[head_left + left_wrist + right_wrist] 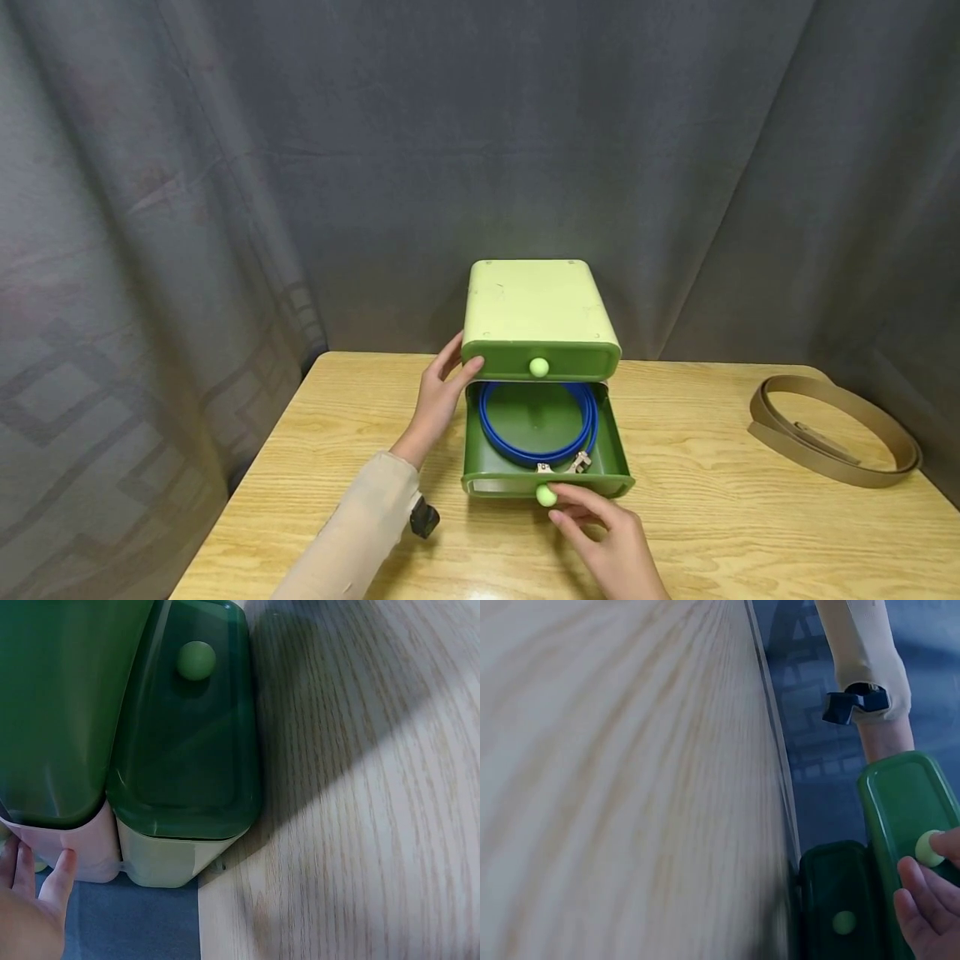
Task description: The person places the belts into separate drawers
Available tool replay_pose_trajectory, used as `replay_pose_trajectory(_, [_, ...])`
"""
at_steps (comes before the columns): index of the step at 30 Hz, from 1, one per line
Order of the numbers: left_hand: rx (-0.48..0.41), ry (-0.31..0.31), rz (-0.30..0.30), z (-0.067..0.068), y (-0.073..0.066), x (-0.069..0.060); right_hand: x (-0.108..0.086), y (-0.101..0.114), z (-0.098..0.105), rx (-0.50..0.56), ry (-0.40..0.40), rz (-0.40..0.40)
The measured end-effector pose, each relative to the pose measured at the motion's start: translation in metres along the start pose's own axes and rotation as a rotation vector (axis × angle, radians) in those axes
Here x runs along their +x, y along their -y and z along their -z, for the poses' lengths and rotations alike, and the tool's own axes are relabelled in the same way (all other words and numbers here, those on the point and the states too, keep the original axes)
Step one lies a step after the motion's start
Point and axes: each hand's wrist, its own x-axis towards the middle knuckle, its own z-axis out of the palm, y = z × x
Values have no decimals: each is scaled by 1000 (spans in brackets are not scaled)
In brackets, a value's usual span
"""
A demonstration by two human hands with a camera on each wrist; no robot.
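Observation:
A small cabinet of stacked drawers [534,300] has a pale yellow-green top and green drawer fronts. The drawer below the top one is pulled out, and a coiled blue belt [489,429] with metal fittings lies inside it. My right hand [611,542] pinches the round light-green knob [546,496] of that open drawer between thumb and finger. My left hand [437,400] rests against the cabinet's left side, thumb near the top drawer's corner. In the left wrist view, its extended fingers touch a pink side wall [88,847]. Beneath, a closed drawer [840,892] shows in the right wrist view.
A coiled tan belt [832,472] lies at the right on the wooden table [720,533]. Grey curtains [525,150] hang behind the table and along its left side. A black device [424,517] sits at the left sleeve's cuff.

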Motion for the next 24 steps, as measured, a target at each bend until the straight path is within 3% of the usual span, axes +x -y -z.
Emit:
replay_pose_trajectory(6, [4, -4, -6, 0, 1, 0, 3, -2, -2, 21, -21, 28])
replay_pose_trajectory(13, [8, -5, -9, 0, 0, 0, 7, -1, -3, 20, -26, -31])
replay_pose_trajectory(20, [1, -11, 3, -1, 0, 0, 15, 1, -1, 28, -21, 2])
replay_pose_trajectory(24, [3, -11, 3, -1, 0, 0, 23, 4, -2, 27, -21, -38])
